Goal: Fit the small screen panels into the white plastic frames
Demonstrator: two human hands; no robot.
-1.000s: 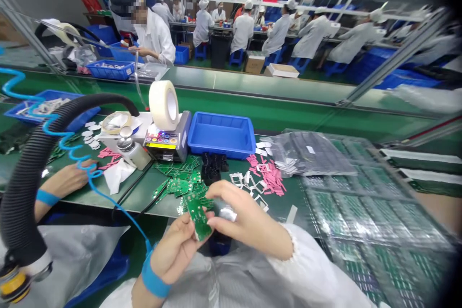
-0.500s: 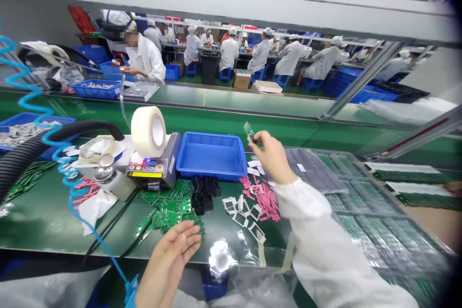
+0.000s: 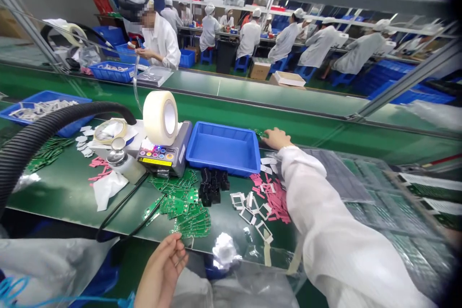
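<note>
One bare right hand, in a white sleeve, is stretched out toward the far edge of a long green table, just beyond the right-hand corner of a shallow blue plastic tray. A small green circuit board lies at its fingertips, on their left, between hand and tray corner. What shows of the board runs roughly sideways, along the far edge; the right hand is much the nearer one. Whether those fingers grip the board or only touch it, I cannot tell.

The bare left hand is low at the table's near edge, palm turned inward, fingers loosely curled and slightly apart, with nothing visible in them. Just beyond its fingertips is an overlapping pile of flat green circuit boards, whose nearest boards fan out close to that edge.

Behind the pile stand stacked black blocks, in front of the tray. Toward the table's right end come thin white rectangular frames, scattered pink strips, then clear plastic packs of green boards. A crumpled silver foil piece sits at the near edge.
</note>
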